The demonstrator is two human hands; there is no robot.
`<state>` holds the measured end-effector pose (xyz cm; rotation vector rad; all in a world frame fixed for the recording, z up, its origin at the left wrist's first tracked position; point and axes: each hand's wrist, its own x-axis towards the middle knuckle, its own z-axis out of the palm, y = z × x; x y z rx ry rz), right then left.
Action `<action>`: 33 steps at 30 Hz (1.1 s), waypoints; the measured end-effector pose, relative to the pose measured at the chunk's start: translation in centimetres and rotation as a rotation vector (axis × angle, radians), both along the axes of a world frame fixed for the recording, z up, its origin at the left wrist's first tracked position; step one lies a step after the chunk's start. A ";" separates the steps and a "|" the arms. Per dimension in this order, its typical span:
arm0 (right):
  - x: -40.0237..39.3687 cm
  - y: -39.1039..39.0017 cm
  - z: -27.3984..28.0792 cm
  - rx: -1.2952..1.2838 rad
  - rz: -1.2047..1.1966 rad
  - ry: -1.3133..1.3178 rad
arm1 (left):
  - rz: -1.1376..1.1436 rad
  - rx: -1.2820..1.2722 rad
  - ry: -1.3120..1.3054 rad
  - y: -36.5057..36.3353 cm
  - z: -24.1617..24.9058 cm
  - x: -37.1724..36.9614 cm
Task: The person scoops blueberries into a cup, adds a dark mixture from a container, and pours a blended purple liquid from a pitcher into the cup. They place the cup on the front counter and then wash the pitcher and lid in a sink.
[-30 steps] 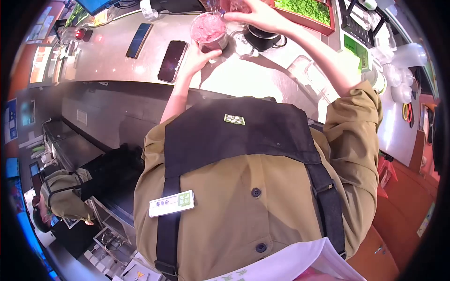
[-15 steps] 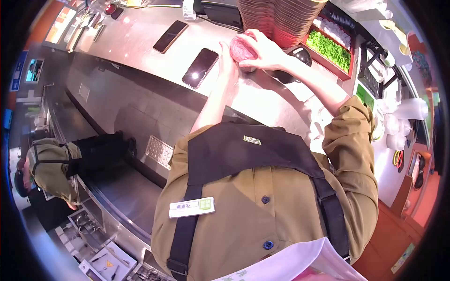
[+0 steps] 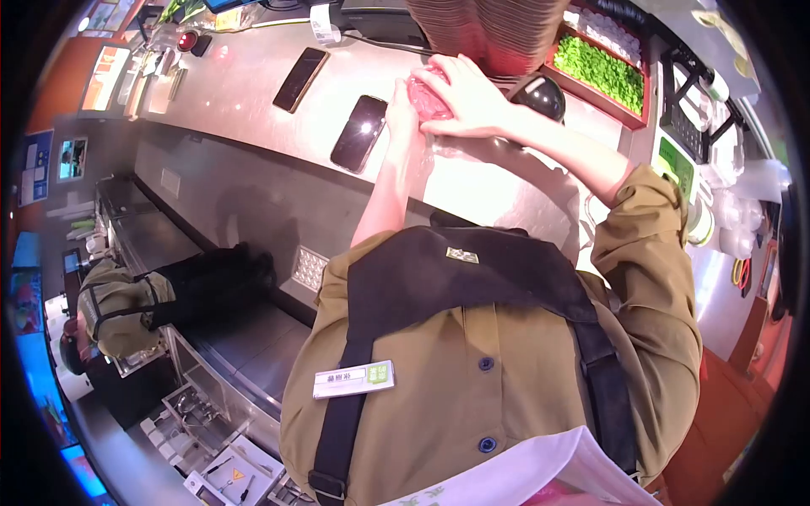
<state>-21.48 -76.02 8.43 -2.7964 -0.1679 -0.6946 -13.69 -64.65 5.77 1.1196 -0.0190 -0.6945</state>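
Note:
Both hands are closed around a round pink-red thing point(image 3: 427, 104) with a shiny surface, above the metal counter; its exact kind I cannot make out. My left hand point(image 3: 402, 111) presses against its left side. Over its top and right side curl the fingers of my right hand point(image 3: 466, 99), hiding part of it. A dark phone point(image 3: 359, 133) lies just left of my left hand, and a second phone point(image 3: 300, 80) lies farther left. Beside my right wrist is a round black object point(image 3: 540, 98).
Tall stacks of brown bowl-like items point(image 3: 489, 34) stand behind my hands. A red-edged box point(image 3: 601, 74) holds bright green leaves and pale pieces. The metal counter point(image 3: 240, 88) extends left towards a red light point(image 3: 187, 40). A co-worker point(image 3: 126, 308) bends over at the left.
The view has shifted slightly. My right hand's fingers now cover more of the pink-red thing, and both hands stay on it. The co-worker appears farther right in view.

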 end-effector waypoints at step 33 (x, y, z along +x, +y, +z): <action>-14.6 -9.0 8.5 -0.129 0.062 0.188 | 0.295 -0.011 -0.915 4.8 14.6 7.5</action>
